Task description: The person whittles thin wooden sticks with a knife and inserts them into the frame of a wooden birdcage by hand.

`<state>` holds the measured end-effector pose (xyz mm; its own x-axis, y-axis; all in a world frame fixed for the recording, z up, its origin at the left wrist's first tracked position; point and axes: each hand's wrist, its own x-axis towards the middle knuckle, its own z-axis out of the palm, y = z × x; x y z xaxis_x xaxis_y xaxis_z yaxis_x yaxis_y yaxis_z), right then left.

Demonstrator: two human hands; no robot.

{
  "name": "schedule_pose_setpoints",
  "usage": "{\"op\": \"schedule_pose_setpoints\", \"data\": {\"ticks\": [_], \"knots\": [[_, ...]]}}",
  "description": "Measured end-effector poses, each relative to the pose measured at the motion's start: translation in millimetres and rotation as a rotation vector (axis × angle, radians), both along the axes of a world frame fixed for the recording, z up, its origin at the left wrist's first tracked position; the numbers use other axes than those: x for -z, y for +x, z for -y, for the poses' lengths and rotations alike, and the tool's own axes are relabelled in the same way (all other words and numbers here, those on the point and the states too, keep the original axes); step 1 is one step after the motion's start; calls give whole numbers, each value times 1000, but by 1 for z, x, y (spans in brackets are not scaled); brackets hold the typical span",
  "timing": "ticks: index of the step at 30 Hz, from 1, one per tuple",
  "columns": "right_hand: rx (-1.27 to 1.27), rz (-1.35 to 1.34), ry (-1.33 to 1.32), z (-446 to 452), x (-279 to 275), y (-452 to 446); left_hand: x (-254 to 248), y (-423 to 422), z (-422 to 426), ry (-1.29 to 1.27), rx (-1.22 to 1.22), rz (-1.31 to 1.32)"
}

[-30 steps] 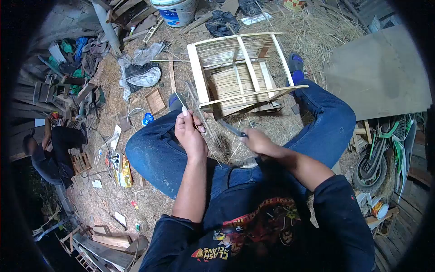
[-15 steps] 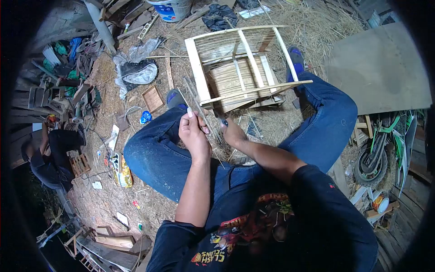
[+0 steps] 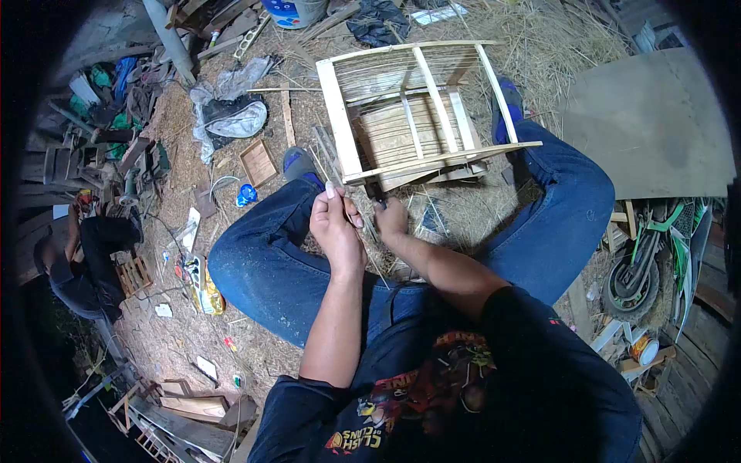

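Between my knees, my left hand (image 3: 337, 235) is closed on a thin wooden stick (image 3: 377, 270) that slants down toward my lap. My right hand (image 3: 392, 219), just beside it, grips the dark handle of a knife (image 3: 377, 202). The knife's dark blade points away from me, close to the stick; whether the two touch I cannot tell. Beyond both hands a cage-like wooden frame (image 3: 333, 108) with thin slats lies on the ground between my feet. One of its corners is very near the knife.
Straw and shavings cover the ground. To the left are a small wooden box (image 3: 259, 163), a blue can (image 3: 247, 194) and a yellow bag (image 3: 210, 297). Another person (image 3: 85, 266) sits far left. A large board (image 3: 648, 123) and a motorbike (image 3: 641, 270) stand right.
The view has shifted slightly. My left hand has turned a little, and the stick's far end shows less beyond my fingers. Both hands keep their hold.
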<state>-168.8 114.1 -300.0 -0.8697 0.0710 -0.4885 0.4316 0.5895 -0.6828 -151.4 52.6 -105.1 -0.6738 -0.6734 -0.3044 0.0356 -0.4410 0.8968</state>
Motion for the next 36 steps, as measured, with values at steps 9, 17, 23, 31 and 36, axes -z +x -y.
{"op": "schedule_pose_setpoints", "data": {"ticks": [9,17,23,31,36], "knots": [[4,26,-69,3,6,-16,1,-1,-1,-33,-8,-3],[-305,71,-253,-70,-71,15,-16,1,-5,-123,20,-12],[-416,58,-632,-113,-216,-35,-48,-1,-20,-179,92,-16],[-339,50,-1064,-102,-261,-92,-68,-54,-38,-302,88,-42],[-517,-191,-690,-133,-267,-132,-73,-84,-31,-285,46,-38]]}}
